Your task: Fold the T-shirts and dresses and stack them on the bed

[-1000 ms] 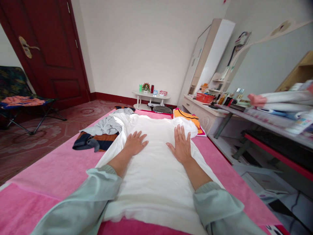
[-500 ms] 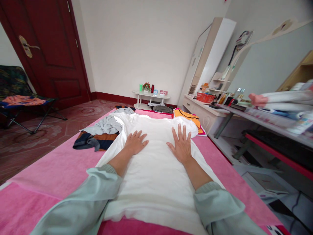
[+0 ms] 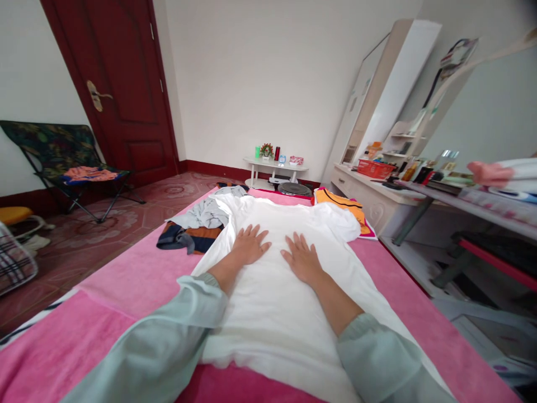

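Head view: white tee [image 3: 281, 302] lies spread on a pink cover [image 3: 146, 280], neckline at far end, hem nearest the wearer. L hand [image 3: 250, 246] & R hand [image 3: 302, 260] both rest on tee's upper half, palms down, fingers extended & slightly apart, gripping nothing; bare fabric btwn thumbs. Cover is darker pink just past tee's hem & at lower L of tee.

Just L of tee's upper end: gray garment [image 3: 205, 214] heaped on a navy/brown one [image 3: 174, 239]. Just R of tee's upper end: orange garment [image 3: 342, 206].

Beyond tee: low white table [image 3: 251, 161] w/ green cup [image 3: 257, 151], flowers [image 3: 267, 149]; plain wall [image 3: 251, 73] behind. Well L of tee: folding chair [image 3: 54, 137] w/ peach cloth [image 3: 90, 174], dk red door [image 3: 134, 112], reddish tile floor [image 3: 168, 193]. R of tee: pale dresser [image 3: 356, 187] w/ red basket [image 3: 375, 169], mirror [image 3: 495, 112] above; tall cabinet [image 3: 403, 67] farther back.
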Available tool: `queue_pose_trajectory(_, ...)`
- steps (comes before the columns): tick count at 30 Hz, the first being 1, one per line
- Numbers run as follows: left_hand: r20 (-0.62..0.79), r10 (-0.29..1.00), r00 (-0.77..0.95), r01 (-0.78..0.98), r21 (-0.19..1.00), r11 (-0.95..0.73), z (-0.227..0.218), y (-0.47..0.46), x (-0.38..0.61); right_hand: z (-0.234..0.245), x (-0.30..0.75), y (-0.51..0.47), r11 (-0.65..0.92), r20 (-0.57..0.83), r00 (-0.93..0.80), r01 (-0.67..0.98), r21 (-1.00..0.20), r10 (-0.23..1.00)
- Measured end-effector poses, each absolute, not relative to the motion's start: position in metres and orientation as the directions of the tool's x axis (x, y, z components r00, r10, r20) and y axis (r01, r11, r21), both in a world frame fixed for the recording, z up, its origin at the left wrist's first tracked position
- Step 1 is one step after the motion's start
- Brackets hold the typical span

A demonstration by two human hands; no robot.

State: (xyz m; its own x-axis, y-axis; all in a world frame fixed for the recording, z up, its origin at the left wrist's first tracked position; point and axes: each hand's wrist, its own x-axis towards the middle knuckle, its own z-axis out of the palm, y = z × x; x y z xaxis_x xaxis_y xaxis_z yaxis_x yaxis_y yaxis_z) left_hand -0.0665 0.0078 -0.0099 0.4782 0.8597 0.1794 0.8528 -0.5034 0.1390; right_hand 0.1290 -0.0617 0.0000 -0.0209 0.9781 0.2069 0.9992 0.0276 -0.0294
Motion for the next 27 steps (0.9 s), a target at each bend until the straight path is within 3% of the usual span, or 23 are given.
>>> queue_pose_trajectory(3,0.147,0.844,0.516,0.830,0.157,-0.535,-0.005,0.004,-0.073,-0.007,0.127,-0.061,0.051,0.113,-0.044,0.997,-0.058,0.993)
queue_pose_trajectory(8,0.137,0.812,0.568,0.789,0.193,-0.584,0.020,0.007,-0.100,-0.010,0.128,-0.061,0.046,0.161,-0.040,0.998,-0.031,0.986)
queue_pose_trajectory(14,0.320,0.938,0.132,0.970,0.154,-0.189,0.065,0.053,-0.138,-0.013,0.123,-0.061,0.044,0.221,-0.038,0.999,-0.023,0.975)
queue_pose_trajectory(17,0.305,0.951,-0.059,0.986,0.165,0.008,0.075,0.082,-0.152,-0.014,0.123,-0.062,0.051,0.242,-0.040,0.998,-0.041,0.970)
queue_pose_trajectory(22,0.223,0.970,-0.098,0.983,0.172,0.060,0.070,0.114,-0.160,-0.012,0.124,-0.064,0.062,0.244,-0.043,0.995,-0.074,0.969)
queue_pose_trajectory(27,0.295,0.952,-0.081,0.992,0.112,0.049,0.063,0.125,-0.157,-0.011,0.124,-0.064,0.060,0.239,-0.032,0.992,-0.110,0.970)
